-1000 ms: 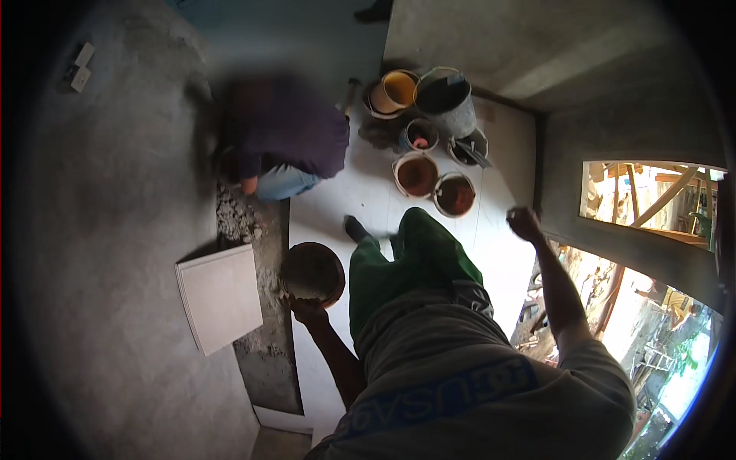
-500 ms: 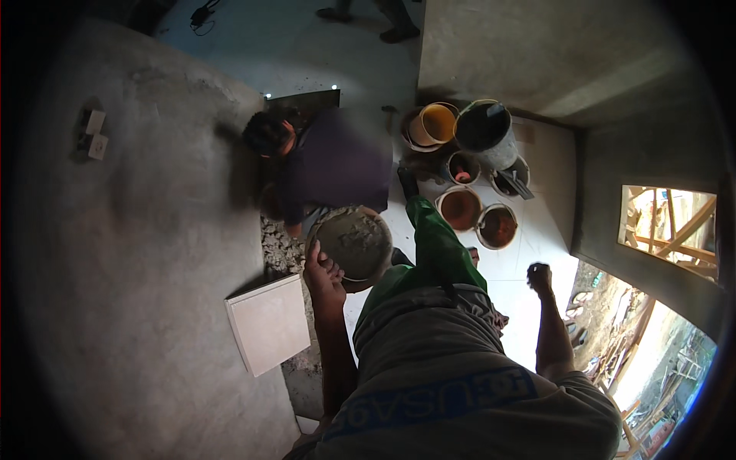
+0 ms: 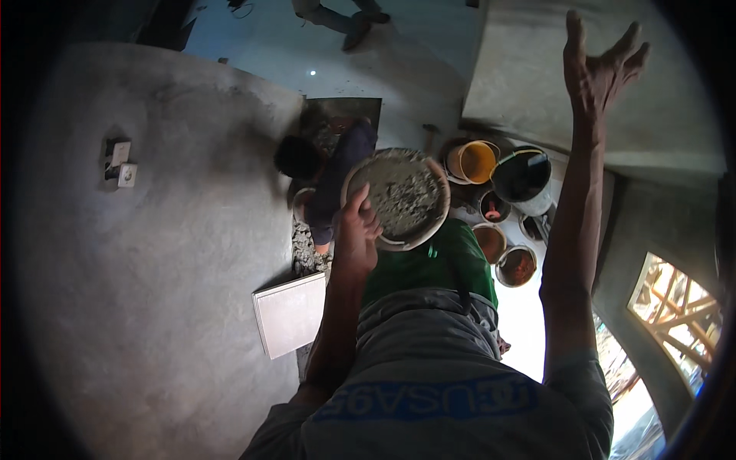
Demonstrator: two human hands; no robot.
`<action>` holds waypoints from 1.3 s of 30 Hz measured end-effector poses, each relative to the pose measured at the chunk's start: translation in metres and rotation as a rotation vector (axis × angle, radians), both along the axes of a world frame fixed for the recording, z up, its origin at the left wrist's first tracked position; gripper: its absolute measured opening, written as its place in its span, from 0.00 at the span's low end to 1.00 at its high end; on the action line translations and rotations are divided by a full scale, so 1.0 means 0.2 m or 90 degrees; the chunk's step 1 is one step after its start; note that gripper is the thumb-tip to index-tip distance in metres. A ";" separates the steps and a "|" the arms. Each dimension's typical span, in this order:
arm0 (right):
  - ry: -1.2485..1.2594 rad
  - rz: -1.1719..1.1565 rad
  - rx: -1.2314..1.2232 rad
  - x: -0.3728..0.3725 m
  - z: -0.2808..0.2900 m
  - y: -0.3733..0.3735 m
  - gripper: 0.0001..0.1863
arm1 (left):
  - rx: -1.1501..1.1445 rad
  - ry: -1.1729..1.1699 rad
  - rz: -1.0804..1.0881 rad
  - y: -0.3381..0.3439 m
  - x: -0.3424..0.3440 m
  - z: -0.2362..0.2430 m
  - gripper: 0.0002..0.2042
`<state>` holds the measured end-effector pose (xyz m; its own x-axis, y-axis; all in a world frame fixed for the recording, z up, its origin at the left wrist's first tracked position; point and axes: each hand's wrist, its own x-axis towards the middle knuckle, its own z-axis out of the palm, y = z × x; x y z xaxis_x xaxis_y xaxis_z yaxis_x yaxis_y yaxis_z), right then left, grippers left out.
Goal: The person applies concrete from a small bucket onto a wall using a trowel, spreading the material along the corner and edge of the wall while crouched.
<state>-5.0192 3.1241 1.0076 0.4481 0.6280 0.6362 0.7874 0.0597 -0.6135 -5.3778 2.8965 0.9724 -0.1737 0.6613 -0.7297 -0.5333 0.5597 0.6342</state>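
Note:
My left hand (image 3: pixel 359 230) grips the rim of a round bucket (image 3: pixel 440 218) held up in front of my legs. Wet grey mortar (image 3: pixel 402 192) fills it nearly to the top. The fingers curl at the bucket's near left edge, the thumb lying over the rim. My right hand (image 3: pixel 602 73) is raised far out at the upper right, fingers spread, holding nothing, in front of the wall. Just beyond the bucket a crouching person in a dark top (image 3: pixel 349 169) reaches down toward a strip of rough mortar (image 3: pixel 305 249) along the wall.
Several buckets stand on the floor at right, among them a yellow bucket (image 3: pixel 477 161) and a tall dark one (image 3: pixel 524 180). Pale tiles (image 3: pixel 291 314) lean by the left wall below two sockets (image 3: pixel 123 163). Another person's legs (image 3: pixel 337 15) show at the far top.
The mortar bucket has come up and rightward in my left hand. My right arm has swung up and forward, its fingers spreading. The crouching person has shifted, and the view has turned.

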 end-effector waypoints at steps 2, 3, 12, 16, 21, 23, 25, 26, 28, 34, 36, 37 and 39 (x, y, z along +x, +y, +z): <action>0.007 -0.011 -0.004 -0.02 0.01 0.17 0.66 | 0.015 0.012 0.015 0.16 0.05 0.04 0.17; 0.009 -0.018 -0.004 -0.03 0.03 0.26 0.68 | 0.028 0.018 0.018 0.23 0.07 0.06 0.17; 0.057 -0.050 0.032 -0.19 -0.02 0.50 0.65 | 0.042 -0.005 0.013 0.82 0.10 0.06 0.17; -0.033 -0.086 0.089 -0.14 -0.10 0.63 0.63 | 0.031 -0.020 0.010 1.13 0.11 -0.03 0.17; -0.083 -0.194 0.062 0.13 -0.40 0.72 0.58 | -0.019 -0.003 -0.030 1.58 0.05 -0.17 0.16; -0.129 -0.178 0.116 0.13 -0.39 0.74 0.54 | -0.047 -0.014 -0.054 1.75 0.00 -0.29 0.16; -0.197 -0.232 0.039 0.05 -0.29 0.70 0.44 | -0.083 -0.029 -0.079 1.92 -0.07 -0.37 0.16; -0.217 -0.259 0.019 -0.01 -0.25 0.70 0.44 | -0.084 -0.036 -0.070 2.00 -0.12 -0.35 0.12; -0.228 -0.301 -0.017 -0.10 -0.23 0.70 0.43 | -0.130 -0.063 -0.067 2.13 -0.23 -0.36 0.16; -0.208 -0.439 -0.089 -0.24 -0.23 0.75 0.42 | -0.122 -0.025 -0.128 2.55 -0.47 -0.49 0.12; -0.196 -0.481 -0.105 -0.29 -0.24 0.76 0.41 | -0.112 -0.047 -0.101 2.72 -0.57 -0.48 0.09; -0.180 -0.501 -0.114 -0.32 -0.25 0.75 0.41 | -0.099 -0.047 -0.125 2.80 -0.61 -0.48 0.09; -0.156 -0.543 -0.125 -0.37 -0.27 0.72 0.40 | -0.109 0.010 -0.103 2.93 -0.70 -0.49 0.11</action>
